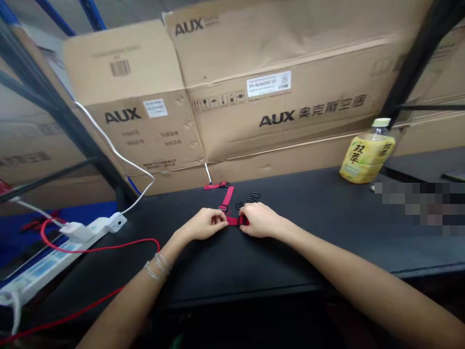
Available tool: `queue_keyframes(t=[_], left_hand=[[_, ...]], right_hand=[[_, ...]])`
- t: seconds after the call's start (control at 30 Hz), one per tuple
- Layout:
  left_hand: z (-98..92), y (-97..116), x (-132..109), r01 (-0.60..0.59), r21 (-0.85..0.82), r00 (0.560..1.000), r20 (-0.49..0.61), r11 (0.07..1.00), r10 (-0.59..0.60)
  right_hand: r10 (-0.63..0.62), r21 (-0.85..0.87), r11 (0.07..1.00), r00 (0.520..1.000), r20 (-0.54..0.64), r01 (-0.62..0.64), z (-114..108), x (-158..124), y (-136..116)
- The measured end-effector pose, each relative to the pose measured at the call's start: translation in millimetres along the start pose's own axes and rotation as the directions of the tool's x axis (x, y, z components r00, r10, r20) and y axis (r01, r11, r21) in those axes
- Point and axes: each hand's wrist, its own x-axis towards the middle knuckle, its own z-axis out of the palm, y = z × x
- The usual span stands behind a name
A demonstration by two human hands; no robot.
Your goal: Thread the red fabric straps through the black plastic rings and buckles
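A red webbing strap [227,196] runs from the back of the black tabletop toward me, with dark buckles along it. My left hand [208,224] pinches the strap's near stretch between thumb and fingertips. Close beside it, my right hand [259,219] is closed on the same strap, where a black buckle [241,220] sits on the webbing, partly hidden by the fingers. Just beyond my right hand lie several loose black buckles [253,197]. At the far end, the strap meets a thin white cord or stick [208,173] by the cardboard.
Large cardboard boxes [232,126] wall off the table's back. A yellow-labelled bottle [367,152] stands at the right rear. On the left lie a white power strip [47,264] and a red cable [109,246]. Black rack posts [69,116] rise at both sides.
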Motion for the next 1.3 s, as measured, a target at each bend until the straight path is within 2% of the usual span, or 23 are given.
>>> queue_keyframes(t=[1.07, 1.3], left_hand=[[-0.8, -0.1, -1.4, 0.003, 0.005, 1.000, 0.002, 1.000, -0.003], [-0.3, -1.2, -1.6, 0.006, -0.007, 1.000, 0.000, 1.000, -0.006]], right_hand=[[-0.013, -0.021, 1.000, 1.000, -0.022, 0.012, 1.7, -0.3, -2.2], [0.007, -0.024, 1.000, 1.000, 0.004, -0.006, 1.6, -0.2, -1.9]])
